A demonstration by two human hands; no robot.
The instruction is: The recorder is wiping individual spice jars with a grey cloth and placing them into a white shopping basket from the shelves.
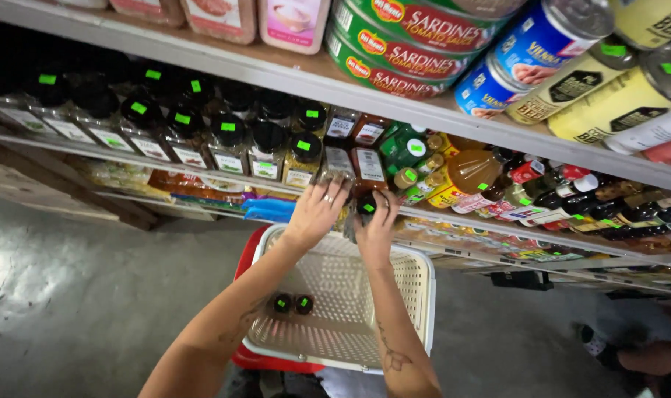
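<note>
My left hand (317, 211) reaches up to the middle shelf and rests on a clear spice jar (335, 168) at the shelf's front edge; a ring shows on one finger. My right hand (376, 225) is closed round a small jar with a black lid and green sticker (367, 205), just below the shelf edge. Beneath both arms sits a white perforated shopping basket (416, 295) stacked on a red one (265, 360). Two small black-lidded jars (292, 304) lie on the white basket's floor.
Rows of black-lidded jars (181, 133) fill the shelf to the left, bottles of sauce and vinegar (483, 177) to the right. Stacked cans (409, 51) stand on the top shelf. Grey concrete floor (78, 309) lies below. Another person's foot (608, 350) shows at lower right.
</note>
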